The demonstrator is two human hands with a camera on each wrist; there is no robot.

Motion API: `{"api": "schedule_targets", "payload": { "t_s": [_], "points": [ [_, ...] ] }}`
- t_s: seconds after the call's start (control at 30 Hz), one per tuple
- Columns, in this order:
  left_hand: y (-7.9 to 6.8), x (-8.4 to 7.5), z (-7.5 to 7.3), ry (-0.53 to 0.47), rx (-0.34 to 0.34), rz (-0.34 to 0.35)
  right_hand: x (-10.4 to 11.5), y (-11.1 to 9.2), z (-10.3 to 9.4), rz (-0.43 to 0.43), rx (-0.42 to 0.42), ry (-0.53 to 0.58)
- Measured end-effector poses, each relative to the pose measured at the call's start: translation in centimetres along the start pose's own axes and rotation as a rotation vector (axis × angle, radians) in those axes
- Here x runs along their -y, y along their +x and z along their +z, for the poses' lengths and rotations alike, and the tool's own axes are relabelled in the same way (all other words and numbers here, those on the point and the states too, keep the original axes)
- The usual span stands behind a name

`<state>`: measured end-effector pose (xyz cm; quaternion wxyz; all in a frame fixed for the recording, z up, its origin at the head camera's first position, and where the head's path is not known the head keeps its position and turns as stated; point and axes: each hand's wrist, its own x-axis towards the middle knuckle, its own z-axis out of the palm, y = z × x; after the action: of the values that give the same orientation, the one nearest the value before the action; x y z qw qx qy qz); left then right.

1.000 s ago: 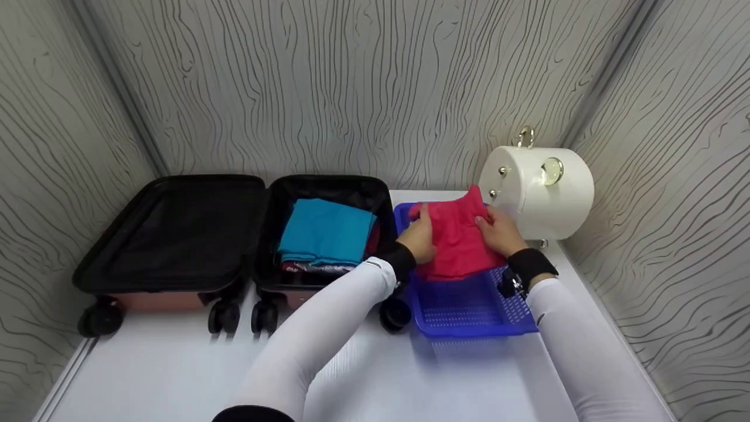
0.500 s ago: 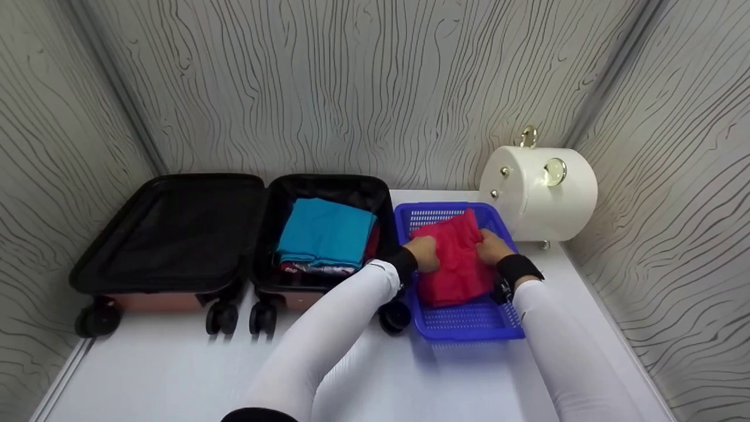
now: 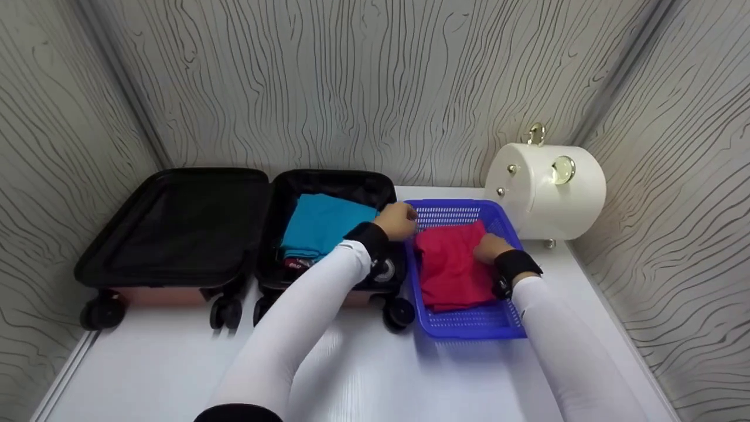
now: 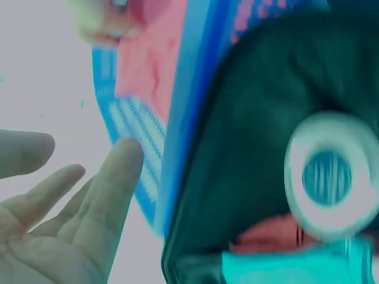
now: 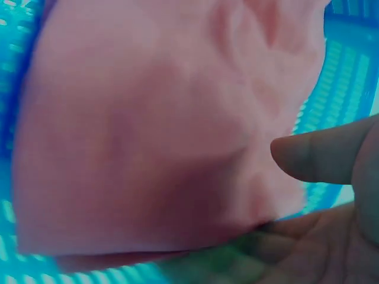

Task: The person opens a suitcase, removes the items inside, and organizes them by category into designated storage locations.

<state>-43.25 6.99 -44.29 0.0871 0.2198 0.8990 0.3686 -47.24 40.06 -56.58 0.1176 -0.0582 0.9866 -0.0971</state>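
A folded red garment (image 3: 451,269) lies inside the blue plastic basket (image 3: 469,335). My right hand (image 3: 491,248) is at the garment's right side; in the right wrist view its thumb (image 5: 314,157) stands apart from the fingers (image 5: 296,236), which reach along the cloth's lower edge. Loosely spread, my left hand (image 3: 398,221) hovers between the basket and the open black-lined suitcase (image 3: 334,176). Nothing lies between its fingers in the left wrist view. A folded teal cloth (image 3: 322,220) tops the stack in the suitcase, partly hidden by the left arm.
The suitcase lid half (image 3: 176,228) lies open at left. A white ring-shaped thing (image 4: 299,177) sits in the suitcase's near right corner. Behind the basket, to the right, stands a cream cylinder (image 3: 551,193) with gold-coloured fittings. Patterned walls (image 3: 351,88) enclose the white table (image 3: 375,375).
Both hands brought the red garment down into the basket. My left hand then let go and moved left and up toward the suitcase; the right hand stays beside the garment.
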Motion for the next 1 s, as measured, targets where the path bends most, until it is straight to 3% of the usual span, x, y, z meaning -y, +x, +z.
{"api": "schedule_targets", "payload": {
  "t_s": [0.07,0.1,0.23,0.3,0.43,0.5,0.6,0.7,0.77,0.83,0.9,1.0],
  "points": [
    [-0.1,1.0,-1.7,-0.011,-0.052,-0.020,4.2,-3.0,-3.0,0.086,-0.029,0.058],
    [-0.2,1.5,-2.5,-0.021,-0.074,-0.032,5.1,-3.0,-3.5,0.116,-0.041,0.065],
    [-0.9,4.0,-5.6,-0.054,-0.145,-0.087,4.1,0.3,-3.4,0.114,-0.097,0.138],
    [-1.4,5.3,-7.0,-0.072,-0.169,-0.116,5.0,0.6,-3.7,0.094,-0.150,0.200],
    [-2.3,7.9,-9.2,-0.053,-0.224,-0.177,11.2,-3.1,-6.4,0.088,-0.228,0.366],
    [-2.1,9.8,-10.0,-0.045,-0.236,-0.218,14.8,-5.3,-7.9,0.090,-0.253,0.459],
    [0.5,15.4,-10.4,-0.025,-0.265,-0.242,16.9,-5.0,-8.2,0.079,-0.283,0.618],
    [3.7,21.8,-10.1,0.012,-0.270,-0.265,19.2,-4.5,-8.3,0.081,-0.291,0.855],
    [4.8,24.6,-10.1,0.027,-0.238,-0.299,20.7,-4.1,-8.2,0.077,-0.289,1.018],
    [4.9,26.0,-10.1,0.022,-0.198,-0.334,22.3,-3.8,-8.0,0.063,-0.266,1.169],
    [4.2,26.1,-10.3,0.019,-0.148,-0.371,23.7,-3.6,-7.6,0.050,-0.226,1.260],
    [1.4,23.1,-11.0,0.011,-0.065,-0.419,25.5,-3.4,-6.6,0.039,-0.134,1.324]
  ]
}}
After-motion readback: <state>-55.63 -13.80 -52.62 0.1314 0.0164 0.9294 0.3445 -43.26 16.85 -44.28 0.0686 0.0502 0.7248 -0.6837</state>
